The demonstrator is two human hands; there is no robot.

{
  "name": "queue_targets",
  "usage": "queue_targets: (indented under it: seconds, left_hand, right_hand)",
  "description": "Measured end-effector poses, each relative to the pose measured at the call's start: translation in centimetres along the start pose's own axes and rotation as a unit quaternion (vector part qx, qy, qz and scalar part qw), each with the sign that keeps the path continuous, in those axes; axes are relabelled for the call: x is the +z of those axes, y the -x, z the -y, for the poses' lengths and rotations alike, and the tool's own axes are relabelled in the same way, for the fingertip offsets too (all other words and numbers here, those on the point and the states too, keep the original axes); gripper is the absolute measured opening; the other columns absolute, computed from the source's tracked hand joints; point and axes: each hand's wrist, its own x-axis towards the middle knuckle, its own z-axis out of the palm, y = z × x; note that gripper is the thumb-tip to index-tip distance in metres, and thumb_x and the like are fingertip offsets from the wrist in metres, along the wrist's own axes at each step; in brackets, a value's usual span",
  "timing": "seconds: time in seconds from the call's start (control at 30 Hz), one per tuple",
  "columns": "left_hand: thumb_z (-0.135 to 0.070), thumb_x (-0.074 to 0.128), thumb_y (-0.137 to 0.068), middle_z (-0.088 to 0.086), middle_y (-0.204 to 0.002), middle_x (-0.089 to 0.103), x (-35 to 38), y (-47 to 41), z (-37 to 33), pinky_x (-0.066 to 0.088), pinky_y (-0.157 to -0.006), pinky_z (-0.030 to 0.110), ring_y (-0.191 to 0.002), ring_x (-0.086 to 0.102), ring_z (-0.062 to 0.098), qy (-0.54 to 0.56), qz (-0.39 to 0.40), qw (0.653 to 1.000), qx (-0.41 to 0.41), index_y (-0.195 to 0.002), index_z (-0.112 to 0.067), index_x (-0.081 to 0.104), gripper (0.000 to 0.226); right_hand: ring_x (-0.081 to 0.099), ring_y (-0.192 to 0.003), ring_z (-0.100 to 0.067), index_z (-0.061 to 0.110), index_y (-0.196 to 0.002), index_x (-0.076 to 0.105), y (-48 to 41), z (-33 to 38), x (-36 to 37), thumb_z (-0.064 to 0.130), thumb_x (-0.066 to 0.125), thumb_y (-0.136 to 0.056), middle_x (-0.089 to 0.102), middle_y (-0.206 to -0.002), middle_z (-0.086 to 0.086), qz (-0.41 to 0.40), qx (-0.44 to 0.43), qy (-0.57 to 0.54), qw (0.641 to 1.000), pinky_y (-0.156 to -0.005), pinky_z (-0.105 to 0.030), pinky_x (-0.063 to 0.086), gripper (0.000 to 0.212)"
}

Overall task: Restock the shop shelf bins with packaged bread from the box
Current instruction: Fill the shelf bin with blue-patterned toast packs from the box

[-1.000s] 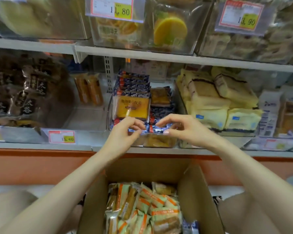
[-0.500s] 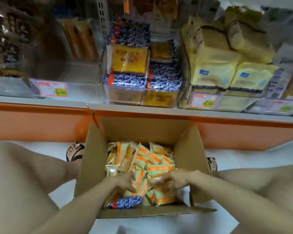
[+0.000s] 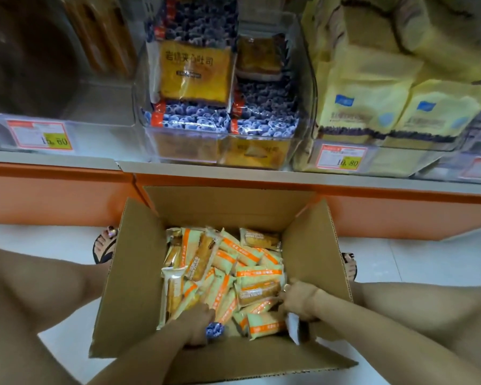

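**Inside the cardboard box: both hands among the packaged bread**

On the pale floor, touching the orange base of the shelf, an open cardboard box holds a loose heap of bread packs in green-and-orange wrappers. The left hand is lowered into the near left part of the box, knuckles up and fingers bent down over the heap. A blue-patterned pack shows just at its right edge, but whether the fingers grip it cannot be told. The right hand lies at the near right wall of the box with its fingers curled and their tips buried among the packs. Whether they pinch one cannot be told either. On the shelf above, the middle clear bin contains blue-printed and orange bread packets, stacked to near its rim. A neighbouring bin on the right holds yellow bags. A price tag fronts the left bin. A sandalled foot rests beside the box's left flap.
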Motion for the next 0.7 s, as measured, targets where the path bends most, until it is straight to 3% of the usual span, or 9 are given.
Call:
queue_targets:
  seconds: [0.17,0.27,0.43,0.57,0.7]
  left_hand:
    - [-0.019,0.056,-0.085,0.014,-0.126,0.052,-1.7,0.0,0.3,0.042,-0.094,0.036,-0.115,0.05,0.029,0.006,-0.021,1.0,-0.015,-0.122,-0.011,0.05,0.037]
    - [-0.02,0.058,-0.084,0.012,-0.122,0.055,-4.1,0.9,0.4,0.045,-0.091,0.036,-0.112,0.053,0.028,0.055,-0.044,0.997,-0.02,-0.12,-0.012,0.051,0.037]
    - [-0.023,0.063,-0.083,0.011,-0.12,0.06,-9.6,3.2,0.2,0.045,-0.088,0.03,-0.11,0.056,0.026,0.14,-0.134,0.981,-0.005,-0.126,-0.012,0.05,0.046]
    - [-0.023,0.065,-0.082,0.01,-0.1,0.065,-13.9,6.7,-0.6,0.04,-0.068,0.03,-0.092,0.06,0.027,0.158,-0.228,0.96,0.035,-0.111,-0.008,0.056,0.035]
    - [-0.023,0.068,-0.081,-0.002,-0.084,0.06,-17.9,11.3,-1.1,0.037,-0.063,0.027,-0.076,0.056,0.018,0.166,-0.3,0.937,0.071,-0.098,-0.014,0.056,0.023]
  right_hand:
    - [0.053,-0.113,-0.033,0.013,-0.12,0.06,-0.7,-0.2,-0.3,0.013,0.05,-0.092,0.058,-0.122,-0.012,-0.038,0.024,-0.062,0.997,-0.099,-0.045,0.037,0.029]
    - [0.057,-0.105,-0.033,0.015,-0.12,0.057,0.3,-1.3,-2.4,0.016,0.057,-0.087,0.061,-0.116,-0.013,-0.071,0.053,-0.196,0.977,-0.087,-0.041,0.046,0.033]
    - [0.058,-0.099,-0.025,0.02,-0.111,0.061,4.4,-4.1,-7.3,0.03,0.064,-0.085,0.064,-0.109,-0.006,-0.159,0.113,-0.406,0.893,-0.078,-0.033,0.045,0.028]
    - [0.059,-0.088,-0.015,0.019,-0.1,0.064,8.9,-6.1,-10.6,0.027,0.071,-0.081,0.064,-0.092,0.005,-0.263,0.14,-0.48,0.825,-0.076,-0.028,0.044,0.021]
    - [0.055,-0.08,-0.002,0.022,-0.096,0.064,14.2,-6.9,-13.1,0.021,0.072,-0.082,0.06,-0.087,0.011,-0.349,0.129,-0.522,0.767,-0.07,-0.018,0.043,0.016]
